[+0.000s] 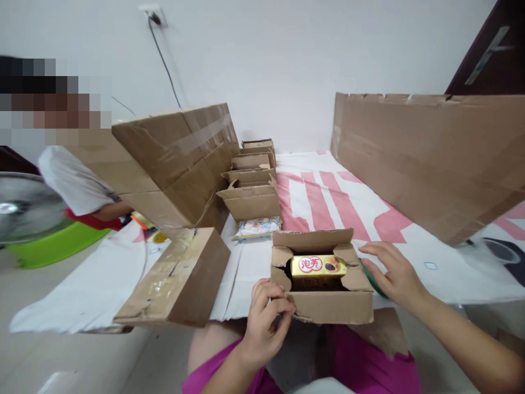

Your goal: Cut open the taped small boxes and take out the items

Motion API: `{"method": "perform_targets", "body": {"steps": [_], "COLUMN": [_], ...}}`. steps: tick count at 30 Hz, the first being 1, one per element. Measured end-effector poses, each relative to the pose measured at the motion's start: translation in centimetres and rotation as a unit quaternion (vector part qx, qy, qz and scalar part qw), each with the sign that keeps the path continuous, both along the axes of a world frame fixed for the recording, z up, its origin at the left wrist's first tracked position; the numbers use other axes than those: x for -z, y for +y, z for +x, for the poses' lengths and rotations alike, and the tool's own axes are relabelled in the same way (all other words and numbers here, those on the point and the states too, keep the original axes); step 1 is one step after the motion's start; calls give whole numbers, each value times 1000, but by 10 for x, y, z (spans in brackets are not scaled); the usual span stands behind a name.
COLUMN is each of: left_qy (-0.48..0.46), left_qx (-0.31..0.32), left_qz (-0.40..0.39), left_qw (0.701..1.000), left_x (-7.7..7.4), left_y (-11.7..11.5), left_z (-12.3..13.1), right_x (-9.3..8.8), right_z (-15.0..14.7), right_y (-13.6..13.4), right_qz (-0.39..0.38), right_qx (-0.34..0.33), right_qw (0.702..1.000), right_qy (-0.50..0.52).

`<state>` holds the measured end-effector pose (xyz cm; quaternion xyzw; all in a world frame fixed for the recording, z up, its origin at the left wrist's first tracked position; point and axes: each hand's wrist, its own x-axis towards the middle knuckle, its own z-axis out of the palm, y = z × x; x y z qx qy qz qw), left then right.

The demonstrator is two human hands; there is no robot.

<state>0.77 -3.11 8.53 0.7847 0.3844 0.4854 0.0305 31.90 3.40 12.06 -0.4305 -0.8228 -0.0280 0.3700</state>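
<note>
An open cardboard box (332, 307) stands at the table's front edge, flaps spread outward. Inside it lies a yellow snack box (318, 265) with red lettering. My left hand (268, 317) is at the box's front left corner, its fingers curled and pinching the edge of the front flap. On the right side, my right hand (396, 273) has its fingers apart, beside the box and over a green round object (374, 279), which it partly hides. Whether that hand touches the green object cannot be made out.
Left of the box are a closed carton (197, 279) and a snack packet (257, 227). Behind stand open small boxes (250, 205). Tall cardboard walls (426, 158) flank the cloth-covered table (324, 197). A person (76, 178) sits at the far left near a fan (18, 208).
</note>
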Motion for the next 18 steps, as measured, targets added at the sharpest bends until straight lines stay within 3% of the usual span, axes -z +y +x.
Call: {"method": "perform_targets", "body": {"steps": [4, 12, 18], "left_qy": [-4, 19, 25], "left_qx": [-4, -6, -13], "left_qz": [6, 16, 25], "left_qw": [1000, 1000, 999], "left_x": [1, 9, 10], "left_y": [0, 0, -1], "left_z": [1, -4, -4], "right_x": [-29, -25, -32], "right_z": [-35, -62, -62], "right_y": [-6, 11, 5], "right_qz": [-45, -104, -124], "right_qx": [-103, -51, -71], "right_qw": [993, 976, 974], "right_qy": [-41, -183, -173]}}
